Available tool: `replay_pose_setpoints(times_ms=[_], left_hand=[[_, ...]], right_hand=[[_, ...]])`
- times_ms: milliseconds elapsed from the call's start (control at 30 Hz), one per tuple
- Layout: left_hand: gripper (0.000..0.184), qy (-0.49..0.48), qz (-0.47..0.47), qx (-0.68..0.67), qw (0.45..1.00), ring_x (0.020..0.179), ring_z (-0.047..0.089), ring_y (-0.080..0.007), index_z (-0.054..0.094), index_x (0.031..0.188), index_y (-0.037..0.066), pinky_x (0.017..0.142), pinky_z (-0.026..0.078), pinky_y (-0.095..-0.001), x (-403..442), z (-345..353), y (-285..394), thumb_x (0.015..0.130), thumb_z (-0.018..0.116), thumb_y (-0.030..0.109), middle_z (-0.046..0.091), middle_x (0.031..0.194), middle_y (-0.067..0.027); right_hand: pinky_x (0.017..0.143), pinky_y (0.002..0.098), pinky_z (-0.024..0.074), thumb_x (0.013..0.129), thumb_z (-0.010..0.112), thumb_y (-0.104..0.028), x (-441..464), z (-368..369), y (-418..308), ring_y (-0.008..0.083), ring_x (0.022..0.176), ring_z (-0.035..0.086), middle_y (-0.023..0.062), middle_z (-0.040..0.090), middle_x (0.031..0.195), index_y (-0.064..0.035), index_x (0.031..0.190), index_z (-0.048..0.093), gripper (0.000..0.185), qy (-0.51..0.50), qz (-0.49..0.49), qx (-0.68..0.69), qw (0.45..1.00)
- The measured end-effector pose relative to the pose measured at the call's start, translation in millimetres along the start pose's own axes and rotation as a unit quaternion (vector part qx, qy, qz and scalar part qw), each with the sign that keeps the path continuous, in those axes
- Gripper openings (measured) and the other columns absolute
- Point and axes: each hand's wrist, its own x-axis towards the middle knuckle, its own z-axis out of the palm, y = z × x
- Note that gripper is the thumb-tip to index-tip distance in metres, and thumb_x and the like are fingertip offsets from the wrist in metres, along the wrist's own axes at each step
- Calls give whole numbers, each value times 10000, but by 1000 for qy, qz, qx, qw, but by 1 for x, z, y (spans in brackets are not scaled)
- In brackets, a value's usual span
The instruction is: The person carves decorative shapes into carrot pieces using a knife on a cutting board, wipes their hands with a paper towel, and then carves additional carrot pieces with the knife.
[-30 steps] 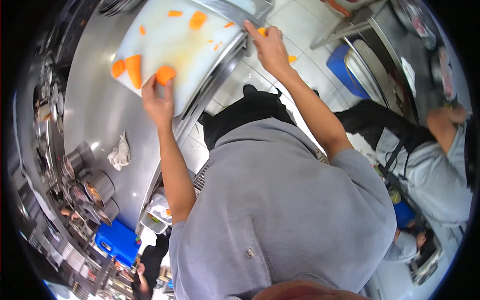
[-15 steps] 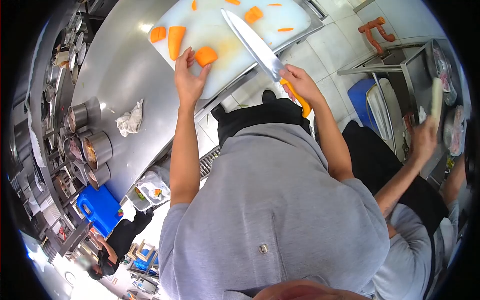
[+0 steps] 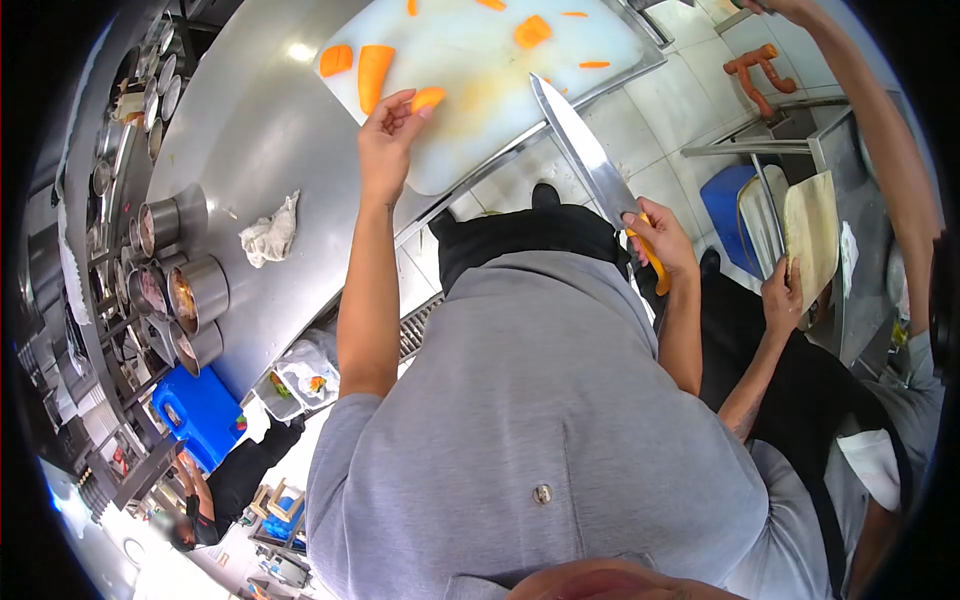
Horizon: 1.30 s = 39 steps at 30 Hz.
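My left hand (image 3: 388, 140) pinches a carrot piece (image 3: 428, 98) between thumb and fingers at the near edge of the white cutting board (image 3: 470, 150). A long tapered carrot piece (image 3: 374, 75) lies just beyond those fingers, beside a short carrot chunk (image 3: 336, 61). Over on the board's right is another cut carrot chunk (image 3: 533, 32), with thin orange slivers around it. My right hand (image 3: 661, 240) is closed on the yellow handle of a large kitchen knife (image 3: 590, 150). The blade is off the board's near edge, its tip pointing back towards the board.
On the steel counter (image 3: 260, 130) lies a crumpled white cloth (image 3: 270, 230). Metal pots (image 3: 200, 295) stand at its left. To my right, a co-worker's hand (image 3: 785, 298) holds a pale flat board (image 3: 812, 235) near a steel rack. Another person stands at lower left.
My left hand has taken up the carrot piece that lay by its fingers. The knife has moved right and back, off the board. The co-worker's pale board has swung into flat view.
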Motion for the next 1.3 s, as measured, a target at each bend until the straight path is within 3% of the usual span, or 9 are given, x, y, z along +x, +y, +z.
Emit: replay_pose_setpoints(times_ms=[267, 367, 433, 700, 800, 867, 1000, 1200, 1300], left_hand=[[327, 21, -37, -18, 999, 846, 618, -92, 681, 1175, 11, 773, 491, -252, -3, -5, 6, 898, 764, 161, 671, 1040, -50], [350, 54, 31, 132, 989, 855, 628, -164, 695, 1171, 43, 786, 515, -297, -8, 3, -6, 858, 787, 172, 638, 1150, -113], [397, 47, 221, 356, 907, 896, 612, -257, 702, 1172, 68, 816, 534, -366, -11, 10, -15, 806, 809, 179, 583, 1223, -169], [540, 13, 237, 340, 910, 1000, 601, -297, 654, 1268, 81, 863, 519, -393, 0, -2, -14, 766, 838, 163, 589, 1223, -153], [536, -14, 112, 242, 964, 1017, 588, -283, 663, 1255, 98, 876, 507, -375, 7, -15, 5, 753, 843, 148, 585, 1199, -131], [501, -122, 217, 277, 928, 978, 596, -259, 668, 1249, 113, 860, 514, -366, 5, -17, 6, 772, 820, 123, 577, 1164, -112], [498, -103, 257, 337, 900, 1039, 576, -274, 689, 1221, 93, 909, 504, -376, 7, -2, -14, 738, 810, 98, 581, 1131, -137], [380, -63, 141, 310, 938, 927, 629, -243, 715, 1160, 64, 834, 532, -351, 11, 16, -1, 788, 755, 130, 584, 1110, -153], [326, -101, -36, 123, 987, 771, 641, -192, 695, 1141, -14, 732, 544, -326, 17, 22, 8, 887, 680, 191, 642, 999, -151]], right_hand=[[426, 231, 373, 975, 637, -217, 1, 16, -30, 73, 454, 480, 4, 536, 594, -72, 845, 539, 218, -7, -32, -48, 998], [423, 229, 379, 978, 630, -203, 0, 22, -42, 68, 460, 486, 3, 534, 603, -75, 862, 531, 199, 11, -31, -55, 998], [423, 228, 382, 978, 627, -199, 4, 21, -43, 65, 464, 488, 2, 533, 608, -75, 880, 537, 183, 10, -30, -56, 998], [421, 224, 398, 978, 619, -184, 12, 19, -43, 60, 484, 508, 5, 542, 631, -61, 933, 561, 143, 8, -30, -66, 997], [428, 226, 413, 980, 615, -183, 11, 20, -39, 62, 492, 519, 11, 563, 652, -55, 946, 563, 143, 1, -35, -81, 996], [444, 233, 438, 951, 601, -136, 11, 23, -38, 70, 517, 540, 28, 597, 686, -49, 969, 568, 94, 8, -23, -69, 997], [464, 245, 461, 906, 569, -89, 18, 26, -29, 84, 540, 559, 50, 634, 727, -39, 1023, 572, 127, -15, -41, -87, 995], [425, 238, 438, 890, 525, -36, 6, 36, -45, 79, 487, 532, 60, 628, 696, -23, 1007, 515, 118, 7, -43, -101, 994], [477, 268, 471, 886, 537, -90, 2, 33, -49, 117, 536, 563, 84, 651, 729, -5, 1122, 525, 252, 6, -42, -146, 988]])
